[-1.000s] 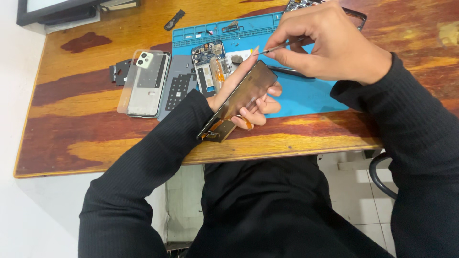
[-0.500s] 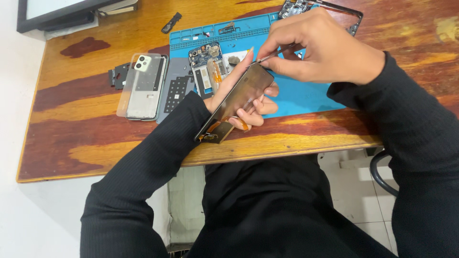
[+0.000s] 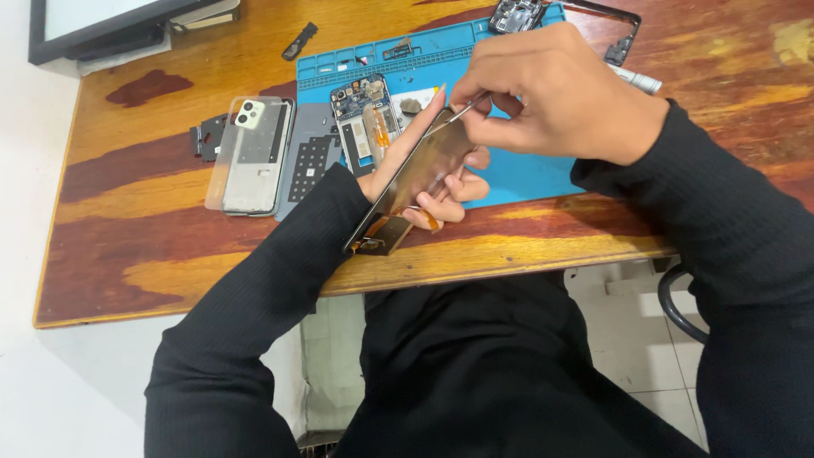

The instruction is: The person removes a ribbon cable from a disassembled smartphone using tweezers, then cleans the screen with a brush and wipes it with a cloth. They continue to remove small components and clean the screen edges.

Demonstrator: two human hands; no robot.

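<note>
Left hand (image 3: pixel 428 174) closed round a panel (image 3: pixel 420 174), thumb along the upper edge, fingertips curled under the lower one; held tilted, on edge, above the near rim of the mat (image 3: pixel 517 174) and the front of the surface (image 3: pixel 170 280). Panel flat, long, narrow, thin; brownish, coppery, glossy back turned up toward the camera; dark rim round it; at the low end, nearest the body, a darker patch with a small orange flex strip; another orange bit showing beside the fingertips.

Right hand (image 3: pixel 560 97) pinched shut on a tool (image 3: pixel 462 108), thin, metallic, tip touching the upper end of the panel; other fingers folded in; black sleeves on both arms.

Behind the panel, flat on the blue mat, an opened phone (image 3: pixel 365 127), circuit board and orange connectors bare; just left of it, partly off the mat, a grey plate (image 3: pixel 309 161) with a dark perforated patch; further left a clear case (image 3: pixel 250 153) over a back cover with a pale green camera block; a small black bracket (image 3: pixel 206 136) beside that. Near the far edge of the mat a black frame (image 3: pixel 623 34) and a dark part (image 3: pixel 513 15); a small black piece (image 3: pixel 301 40) on the wood; a monitor (image 3: pixel 102 25) at the far left corner.
</note>
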